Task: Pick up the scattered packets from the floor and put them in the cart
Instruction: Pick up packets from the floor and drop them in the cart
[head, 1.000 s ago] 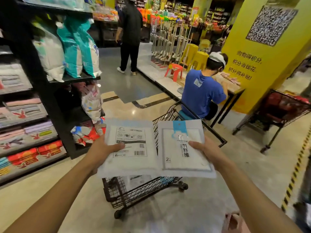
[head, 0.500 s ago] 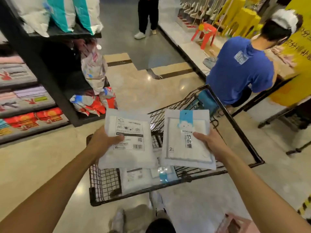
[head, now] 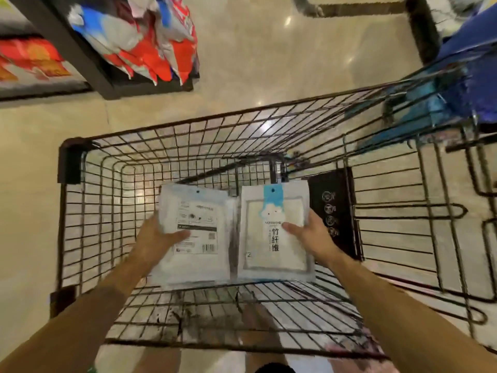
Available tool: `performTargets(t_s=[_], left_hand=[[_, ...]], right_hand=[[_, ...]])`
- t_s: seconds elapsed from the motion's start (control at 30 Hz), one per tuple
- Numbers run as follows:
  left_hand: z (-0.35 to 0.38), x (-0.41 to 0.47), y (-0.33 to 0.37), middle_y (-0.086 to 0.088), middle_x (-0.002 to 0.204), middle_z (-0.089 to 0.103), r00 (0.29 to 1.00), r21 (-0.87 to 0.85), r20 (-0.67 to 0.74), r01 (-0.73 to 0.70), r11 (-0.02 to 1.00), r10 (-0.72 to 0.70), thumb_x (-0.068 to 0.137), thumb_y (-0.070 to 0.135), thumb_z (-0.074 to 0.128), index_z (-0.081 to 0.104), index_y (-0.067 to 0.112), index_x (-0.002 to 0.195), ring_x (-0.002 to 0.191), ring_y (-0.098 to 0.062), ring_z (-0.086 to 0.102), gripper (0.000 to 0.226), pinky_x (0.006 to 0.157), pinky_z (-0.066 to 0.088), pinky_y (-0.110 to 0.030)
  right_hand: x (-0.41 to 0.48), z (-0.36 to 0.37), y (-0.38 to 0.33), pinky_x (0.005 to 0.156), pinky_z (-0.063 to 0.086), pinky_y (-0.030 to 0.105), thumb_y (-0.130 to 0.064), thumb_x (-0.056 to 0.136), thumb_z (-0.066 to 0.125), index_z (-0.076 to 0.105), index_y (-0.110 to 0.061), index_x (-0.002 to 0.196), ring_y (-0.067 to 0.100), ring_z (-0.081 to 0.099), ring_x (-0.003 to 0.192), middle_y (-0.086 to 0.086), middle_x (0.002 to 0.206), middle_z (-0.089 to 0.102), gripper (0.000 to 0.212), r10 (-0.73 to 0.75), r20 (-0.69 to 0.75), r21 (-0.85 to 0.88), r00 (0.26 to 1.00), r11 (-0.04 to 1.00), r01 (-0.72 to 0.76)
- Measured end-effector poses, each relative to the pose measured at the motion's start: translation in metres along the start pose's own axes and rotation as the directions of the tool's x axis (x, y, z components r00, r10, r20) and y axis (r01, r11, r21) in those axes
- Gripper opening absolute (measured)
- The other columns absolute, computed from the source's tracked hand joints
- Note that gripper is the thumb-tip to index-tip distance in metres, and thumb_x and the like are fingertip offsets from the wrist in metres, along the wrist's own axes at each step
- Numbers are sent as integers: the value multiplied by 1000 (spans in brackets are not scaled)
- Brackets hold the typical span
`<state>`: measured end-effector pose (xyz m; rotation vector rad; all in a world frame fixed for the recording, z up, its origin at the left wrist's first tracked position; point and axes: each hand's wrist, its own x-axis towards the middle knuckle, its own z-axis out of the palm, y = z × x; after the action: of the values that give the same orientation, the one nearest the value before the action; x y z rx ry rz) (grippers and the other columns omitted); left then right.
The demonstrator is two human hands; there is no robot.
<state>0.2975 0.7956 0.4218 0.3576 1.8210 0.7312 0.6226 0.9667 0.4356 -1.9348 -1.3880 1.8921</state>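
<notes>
Two flat white packets are held side by side inside the black wire cart (head: pixel 72 162), low in its basket. My left hand (head: pixel 154 242) grips the packet with the printed label and barcode (head: pixel 199 238), thumb on top. My right hand (head: pixel 309 238) grips the packet with a blue header and a cloud drawing (head: pixel 274 254), thumb pressed on its face. Both packets lie face up and nearly level. Whatever lies under them in the basket is hidden.
A black shelf unit (head: pixel 80 55) with red, blue and white bags (head: pixel 150 44) stands at the upper left. A black panel with white icons (head: pixel 333 211) is on the cart's inner wall. A person in blue (head: pixel 473 63) is beyond the cart's right end.
Both hands have lowered the two packets from above the cart's rim down into the basket. The view has tilted downward, so the cart fills the frame.
</notes>
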Motion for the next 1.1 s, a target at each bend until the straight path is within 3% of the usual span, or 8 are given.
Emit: performTargets(t_s=[0.17,0.3,0.43,0.57,0.77,0.93,1.03,1.1], left_hand=[[11,26,-39,2,107,77,998,-29,-18,58,998,-59,79,8,85,63,23,117,94,-16,77,46,68,64,-30],[17,31,-51,3,113,75,999,34,-31,43,998,-42,78,11,87,60,17,131,94,-10,75,59,66,62,-22],[24,28,-54,1,118,74,997,50,-57,54,997,-51,79,11,86,58,16,133,99,-14,74,61,73,63,-29],[31,21,-55,10,110,70,995,104,-94,44,994,-34,81,10,85,57,20,127,93,-5,69,55,68,58,-18],[36,9,-60,1,120,68,990,160,-121,92,983,-73,81,11,85,54,21,130,106,-20,66,60,89,59,-41],[33,-2,-49,-1,117,60,983,280,-158,131,951,-89,85,15,83,42,7,136,98,-21,61,65,69,53,-24],[24,-19,-25,-12,124,58,979,422,-189,156,893,-81,88,17,81,37,4,137,104,-32,63,67,80,57,-43],[10,-40,1,-18,131,54,985,548,-171,120,827,-30,91,24,75,40,7,139,113,-36,60,62,88,56,-48]], right_hand=[[42,23,42,67,61,21,-5,88,80,68,-18,117,7,77,88,-5,103,80,34,42,7,-84,999,996,-41],[54,30,63,89,63,38,-8,90,79,68,-17,122,15,77,101,0,113,79,35,56,-10,-145,998,988,-56],[57,32,74,93,62,46,-11,89,81,64,-14,130,19,76,105,3,117,77,45,108,-73,-186,991,975,-120],[60,37,78,93,61,52,-22,88,82,60,-21,129,18,73,107,-3,118,74,46,156,-122,-236,980,955,-181],[43,49,71,93,58,56,-27,89,81,40,-22,124,28,65,110,0,118,63,53,138,-241,-406,961,885,-229],[30,53,58,94,58,57,-28,86,84,40,-21,121,34,66,113,8,125,64,57,149,-341,-403,928,869,-287],[11,54,35,92,59,50,-26,91,75,44,-10,127,35,64,114,14,128,60,51,105,-330,-555,938,782,-283],[-9,55,4,92,57,45,-29,94,69,48,-8,131,35,62,115,15,130,58,48,39,-282,-677,959,700,-228]])
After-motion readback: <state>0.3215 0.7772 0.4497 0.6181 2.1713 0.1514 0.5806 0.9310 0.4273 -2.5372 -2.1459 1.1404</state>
